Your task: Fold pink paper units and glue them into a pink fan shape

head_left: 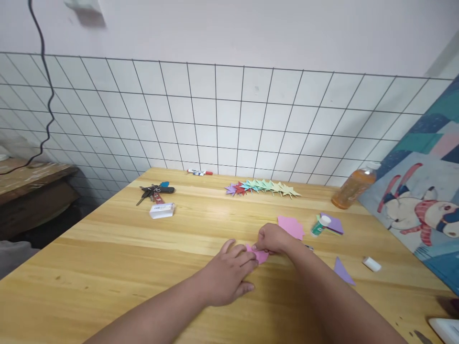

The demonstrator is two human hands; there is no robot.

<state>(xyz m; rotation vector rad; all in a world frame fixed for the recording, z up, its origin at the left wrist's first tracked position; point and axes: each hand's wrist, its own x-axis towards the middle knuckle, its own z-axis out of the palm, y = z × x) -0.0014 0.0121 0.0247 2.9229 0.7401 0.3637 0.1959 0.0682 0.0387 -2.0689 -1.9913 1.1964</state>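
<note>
A small piece of pink folded paper (262, 257) lies on the wooden table between my two hands. My left hand (229, 274) rests flat with its fingers spread, the fingertips on the paper's left side. At the paper's upper right edge my right hand (273, 237) is closed, its curled fingers and thumb on the paper. Part of the paper is hidden under the fingers. Just beyond my right hand lie pink paper sheets (291, 226). A purple paper triangle (344, 272) sits to the right of my right forearm.
A green-and-white tube (320, 226) leans by purple paper sheets (334, 223). A white eraser-like block (372, 263) lies at right, an amber bottle (355, 186) behind. Pointed coloured paper pieces (263, 187), a marker (200, 172), keys (156, 191) and a small box (162, 210) lie farther back.
</note>
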